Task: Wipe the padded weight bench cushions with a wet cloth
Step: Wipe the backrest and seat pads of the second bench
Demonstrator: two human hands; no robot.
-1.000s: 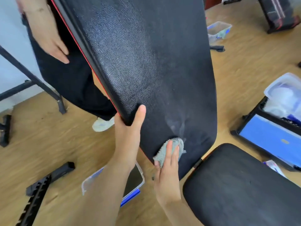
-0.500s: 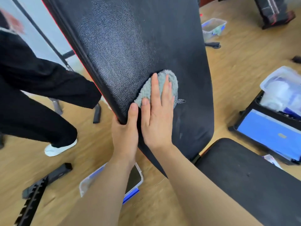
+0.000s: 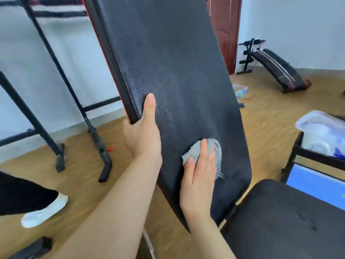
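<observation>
The black padded backrest cushion [image 3: 179, 71] of the weight bench stands steeply inclined in the middle of the view. My left hand [image 3: 143, 133] grips its left edge, thumb lying on the front face. My right hand [image 3: 199, 176] presses a grey-green cloth [image 3: 214, 146] flat against the lower part of the backrest, fingers straight. The black seat cushion [image 3: 289, 221] lies at the lower right, just below the backrest.
A black metal rack frame [image 3: 61, 86] stands at the left on the wooden floor. Another person's leg and white shoe [image 3: 43, 212] are at the lower left. A black crate with plastic tubs [image 3: 321, 139] sits at right; a sit-up bench [image 3: 278, 70] stands by the far wall.
My right hand has slid the cloth down from beside my left hand to the lower backrest. The camera tilted up, and the other person stepped further left.
</observation>
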